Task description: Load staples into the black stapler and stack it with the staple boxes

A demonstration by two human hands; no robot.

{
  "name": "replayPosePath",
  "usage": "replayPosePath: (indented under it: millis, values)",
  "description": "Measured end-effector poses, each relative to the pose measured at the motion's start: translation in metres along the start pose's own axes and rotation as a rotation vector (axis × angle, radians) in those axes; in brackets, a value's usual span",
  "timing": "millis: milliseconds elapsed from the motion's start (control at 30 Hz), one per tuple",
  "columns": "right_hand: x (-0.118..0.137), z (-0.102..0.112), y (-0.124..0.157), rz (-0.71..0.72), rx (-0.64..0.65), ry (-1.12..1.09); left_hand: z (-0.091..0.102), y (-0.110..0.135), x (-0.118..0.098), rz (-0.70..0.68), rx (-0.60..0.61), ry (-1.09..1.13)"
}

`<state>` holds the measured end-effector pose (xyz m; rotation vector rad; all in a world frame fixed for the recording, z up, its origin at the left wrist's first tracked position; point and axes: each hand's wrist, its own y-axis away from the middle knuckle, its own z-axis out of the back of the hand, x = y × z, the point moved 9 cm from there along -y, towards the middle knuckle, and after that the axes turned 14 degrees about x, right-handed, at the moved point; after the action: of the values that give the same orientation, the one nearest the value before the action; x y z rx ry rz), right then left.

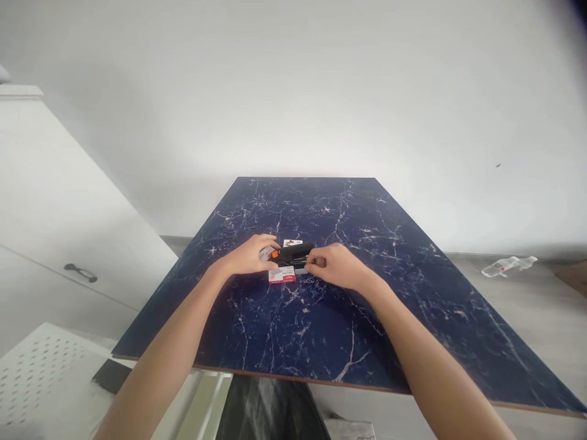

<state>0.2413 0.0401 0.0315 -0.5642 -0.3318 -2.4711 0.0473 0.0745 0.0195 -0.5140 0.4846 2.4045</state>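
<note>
From the head view, one black tool with an orange end [291,253] lies on a dark blue marbled tabletop [367,226], its long axis running left to right, orange end pointing left. The left hand [250,255] and right hand [332,267] clamp its two ends, close together. One red-and-white box [281,275] sits just nearer the person; one small white card [292,243] lies just beyond.

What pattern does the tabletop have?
Head view: the tabletop is dark blue with white marble veins.

Blue marble-patterned tabletop [348,214], white cabinet [55,183] — dark handle [81,272]; clear plastic bottle [506,266]
</note>
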Motion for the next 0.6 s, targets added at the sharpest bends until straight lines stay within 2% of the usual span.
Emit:
replayPosePath:
  millis: [100, 200, 400, 600]
  values:
    - [0.014, -0.021, -0.008, 0.029, 0.062, 0.061, -0.006, -0.007, 0.002, 0.000, -0.027, -0.053]
    - [0.018, -0.027, -0.009, 0.020, 0.061, 0.057, -0.008, -0.011, 0.002, -0.007, -0.072, -0.074]
    - [0.023, -0.022, -0.006, 0.021, 0.051, 0.062, -0.002, -0.008, -0.002, -0.044, -0.117, -0.027]
    - [0.008, -0.015, -0.006, -0.028, 0.005, 0.065, -0.002, -0.008, 0.001, -0.040, -0.119, 0.010]
